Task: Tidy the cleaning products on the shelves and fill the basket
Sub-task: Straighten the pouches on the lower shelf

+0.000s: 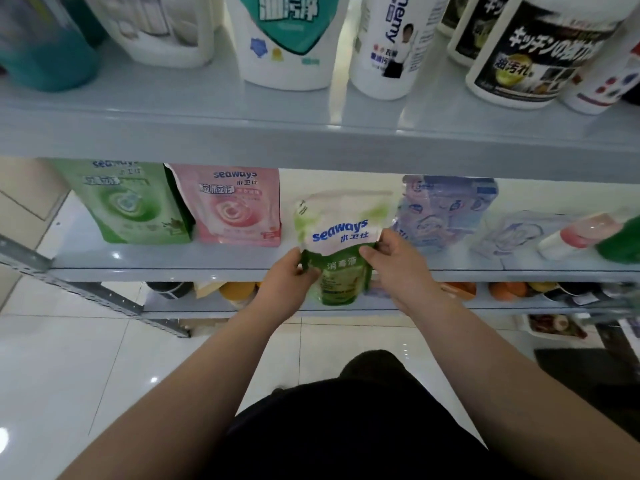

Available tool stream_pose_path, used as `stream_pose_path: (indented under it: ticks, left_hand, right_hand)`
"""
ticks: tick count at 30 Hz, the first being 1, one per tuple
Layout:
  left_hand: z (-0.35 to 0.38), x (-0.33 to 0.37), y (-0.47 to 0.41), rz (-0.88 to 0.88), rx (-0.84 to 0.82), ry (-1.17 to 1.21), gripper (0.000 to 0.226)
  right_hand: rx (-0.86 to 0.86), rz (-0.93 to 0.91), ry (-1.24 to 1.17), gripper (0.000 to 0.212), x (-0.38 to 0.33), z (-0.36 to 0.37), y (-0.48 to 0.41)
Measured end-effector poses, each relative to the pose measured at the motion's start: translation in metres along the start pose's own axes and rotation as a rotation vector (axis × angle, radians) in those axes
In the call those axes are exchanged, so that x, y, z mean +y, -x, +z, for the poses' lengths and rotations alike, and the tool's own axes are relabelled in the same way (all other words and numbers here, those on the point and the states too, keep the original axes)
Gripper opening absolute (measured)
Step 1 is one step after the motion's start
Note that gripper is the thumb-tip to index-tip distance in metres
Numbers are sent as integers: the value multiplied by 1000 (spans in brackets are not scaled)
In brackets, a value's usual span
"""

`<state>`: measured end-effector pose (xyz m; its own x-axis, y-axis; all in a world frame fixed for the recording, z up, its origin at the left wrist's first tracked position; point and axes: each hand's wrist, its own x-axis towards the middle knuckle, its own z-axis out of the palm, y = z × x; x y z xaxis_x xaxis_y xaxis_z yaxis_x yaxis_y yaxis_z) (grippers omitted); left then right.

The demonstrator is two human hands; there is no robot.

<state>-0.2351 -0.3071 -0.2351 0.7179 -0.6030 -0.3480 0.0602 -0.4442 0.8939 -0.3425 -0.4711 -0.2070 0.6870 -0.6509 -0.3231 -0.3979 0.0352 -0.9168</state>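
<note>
While both forearms reach fwd & angle inward, left hand & right hand each pinch 1 side edge of the green pouch, thumbs on its front. Pouch hangs btw the 2 hands, base below the shelf lip. Prob soft, sloshy, slick film; side seams or base grip best. Beyond left hand: pink pouch; beyond right: blue pouch.

Green-and-white pouch — pink pouch beside it.
</note>
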Motion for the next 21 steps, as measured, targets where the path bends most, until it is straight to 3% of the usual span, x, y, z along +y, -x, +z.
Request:
stream_pose_path:
  ticks: [5,10,13,21]
  left_hand:
    - [-4,0,-9,114,-19,-135,22]
    - [-15,-46,-31,188,-13,-862,59]
    - [-13,-64,-35,271,-96,-1128,66]
    - [-6,-70,-34,207,-227,-1319,83]
  right_hand:
    - [78,32,-135,29,0,6,-12]
    - [87,20,-193,25,-6,12,-32]
    - [109,22,-191,25,-9,16,-46]
    - [134,33,-166,21,-13,29,-73]
